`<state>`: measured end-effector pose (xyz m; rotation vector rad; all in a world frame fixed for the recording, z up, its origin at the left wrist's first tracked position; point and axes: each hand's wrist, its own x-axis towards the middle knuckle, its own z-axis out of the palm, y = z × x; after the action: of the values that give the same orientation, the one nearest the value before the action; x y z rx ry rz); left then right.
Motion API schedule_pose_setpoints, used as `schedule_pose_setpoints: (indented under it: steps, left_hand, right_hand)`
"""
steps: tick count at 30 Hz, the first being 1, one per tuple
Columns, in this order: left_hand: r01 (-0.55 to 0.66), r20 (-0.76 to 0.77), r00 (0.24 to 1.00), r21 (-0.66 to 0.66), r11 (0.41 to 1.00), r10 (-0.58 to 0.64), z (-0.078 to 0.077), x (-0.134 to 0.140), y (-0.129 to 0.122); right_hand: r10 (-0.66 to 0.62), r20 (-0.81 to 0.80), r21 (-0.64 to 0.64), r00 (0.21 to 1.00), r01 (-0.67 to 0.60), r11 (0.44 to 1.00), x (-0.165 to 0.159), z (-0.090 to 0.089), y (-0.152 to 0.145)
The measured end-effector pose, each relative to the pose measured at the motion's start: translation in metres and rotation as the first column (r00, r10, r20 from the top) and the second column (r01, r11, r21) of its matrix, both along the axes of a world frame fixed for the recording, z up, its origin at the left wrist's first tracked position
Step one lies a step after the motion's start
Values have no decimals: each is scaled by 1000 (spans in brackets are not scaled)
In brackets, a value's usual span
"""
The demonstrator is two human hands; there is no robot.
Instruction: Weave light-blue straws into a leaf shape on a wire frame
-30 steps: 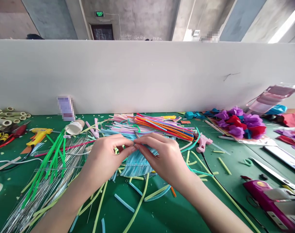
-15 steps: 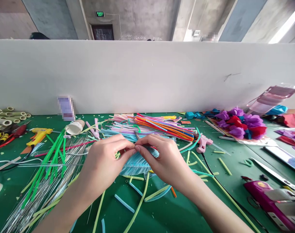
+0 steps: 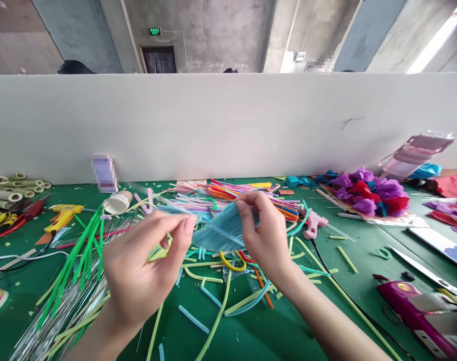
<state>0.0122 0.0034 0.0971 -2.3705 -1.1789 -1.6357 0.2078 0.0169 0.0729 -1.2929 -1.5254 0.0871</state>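
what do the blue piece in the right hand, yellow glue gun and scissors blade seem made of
Blue piece: perhaps fabric or pressed fibre, matte, going by its fine parallel ribs.
Yellow glue gun: probably smooth moulded plastic, judging by its even colour.
Scissors blade: apparently polished metal, given its bright, silvery look.

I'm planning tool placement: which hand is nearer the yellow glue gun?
Left. The left hand is right of the yellow glue gun and closer to the camera; the right hand is farther right, pinching the blue piece.
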Motion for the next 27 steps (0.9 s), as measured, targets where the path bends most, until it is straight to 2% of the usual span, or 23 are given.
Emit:
schedule_pose_setpoints:
  steps: [2, 3, 4, 5, 6, 7, 8, 9, 11, 13, 15, 17, 18, 19, 21, 22, 24, 27]
  left_hand:
    - [72, 215, 976, -196, 978, -28, -5, 0, -4]
    - [164, 330, 943, -351, 922, -42, -9, 0, -2]
    - [299, 445, 894, -519, 801, -45, -14, -2, 1]
    - [475, 564, 825, -647, 597, -46, -20, -5, 5]
    - [640, 683, 730, -687, 345, 5, -26, -8, 11]
    - [760, 766, 639, -643, 96, 71, -32, -13, 17]
    - [830, 819, 555, -555, -45, 145, -38, -19, 22]
    - [875, 849, 484, -477, -88, 213, -45, -24, 26]
    - [906, 859, 415, -421, -48, 300, -57, -35, 31]
    - [892, 852, 399, -447, 72, 338, -70, -43, 32]
    - [848, 851, 392, -482, 223, 348, -81, -46, 31]
    - [814, 859, 379, -486, 318, 343, -90, -45, 30]
    - [810, 864, 375, -482, 334, 337, -94, -45, 29]
    - [811, 866, 372, -479, 337, 335, -97, -43, 29]
    - [822, 864, 376, -477, 310, 334, -103, -41, 27]
    - [829, 864, 379, -477, 292, 332, -105, -39, 26]
    - [843, 866, 378, -468, 266, 327, -110, -36, 25]
    - [843, 868, 372, -464, 271, 328, -119, -32, 24]
  right_hand:
    - [-57, -69, 94, 996, 64, 994, 2, 2, 0]
    - [-49, -82, 163, 995, 62, 985, 1, 2, 0]
    - [-18, -75, 240, 997, 36, 970, 0, 2, -2]
    - [32, -47, 322, 998, -15, 947, -2, 1, -4]
    - [97, 6, 387, 995, -91, 918, -3, -1, -6]
    - [167, 79, 424, 983, -184, 887, -5, -4, -9]
    - [234, 164, 431, 958, -283, 857, -5, -8, -12]
    - [297, 250, 393, 922, -377, 839, -5, -13, -14]
    - [368, 387, 291, 846, -490, 822, -1, -27, -18]
    - [355, 433, 202, 828, -473, 858, 5, -44, -20]
    - [340, 356, 104, 870, -398, 911, 10, -62, -20]
    - [321, 113, -38, 941, -318, 947, 10, -78, -19]
    - [316, -66, -132, 946, -322, 937, 9, -85, -18]
    - [305, -267, -224, 914, -367, 903, 6, -91, -18]
    - [245, -593, -341, 767, -515, 786, 1, -100, -17]
    - [214, -691, -359, 690, -585, 727, -1, -103, -17]
    - [176, -780, -362, 601, -662, 656, -4, -106, -18]
    - [139, -820, -353, 555, -683, 639, -3, -106, -18]
